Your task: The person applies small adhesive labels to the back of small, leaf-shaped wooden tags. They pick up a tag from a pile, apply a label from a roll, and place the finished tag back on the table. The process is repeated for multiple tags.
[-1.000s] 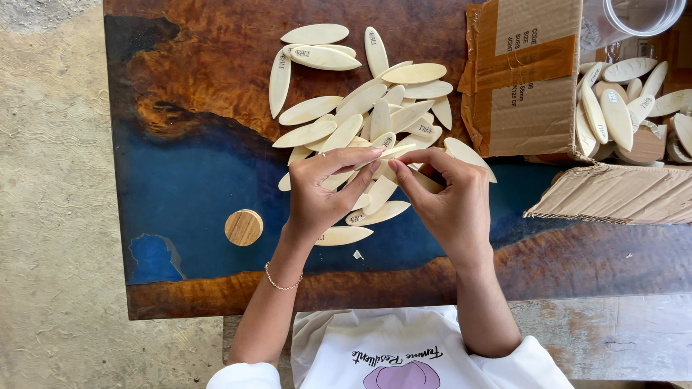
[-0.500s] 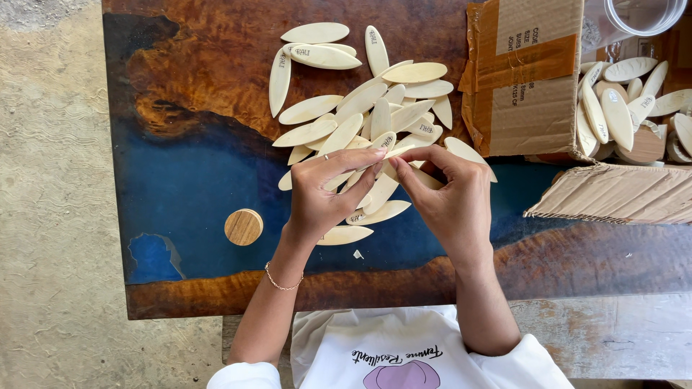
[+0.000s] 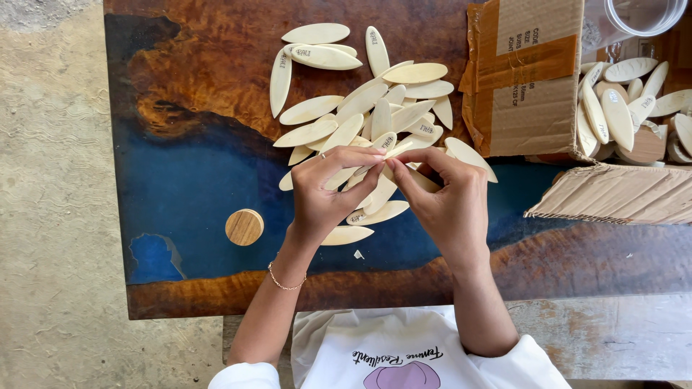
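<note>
A: Item held: one pale wooden oval piece [image 3: 384,153], pinched between both hands above the loose pile [image 3: 360,108]. How is it oriented?

B: Its long axis is seen running from lower left to upper right, the upper tip left exposed past the fingertips. The left hand [image 3: 328,191] is closed over its lower end, thumb and forefinger drawn together; the right hand [image 3: 447,198] is curled in from the other side, fingertips met at the same piece. How many pieces are gripped in all cannot be told, since a second oval [image 3: 470,157] is noted behind the right hand's knuckles, whether held or merely lying there being unclear

A: Location relative to the body?

B: Directly ahead, over the blue band of the wood-and-resin table [image 3: 187,180]. Neither hand is nearer; the piece is shared at the midline. The pile is spread just beyond the fingertips, away from the body

A: Other entries?

B: Round wooden disc [image 3: 244,227], recorded apart to the left of the left wrist. Open cardboard box [image 3: 533,79], recorded to the right, further ovals heaped inside it [image 3: 620,108]
</note>
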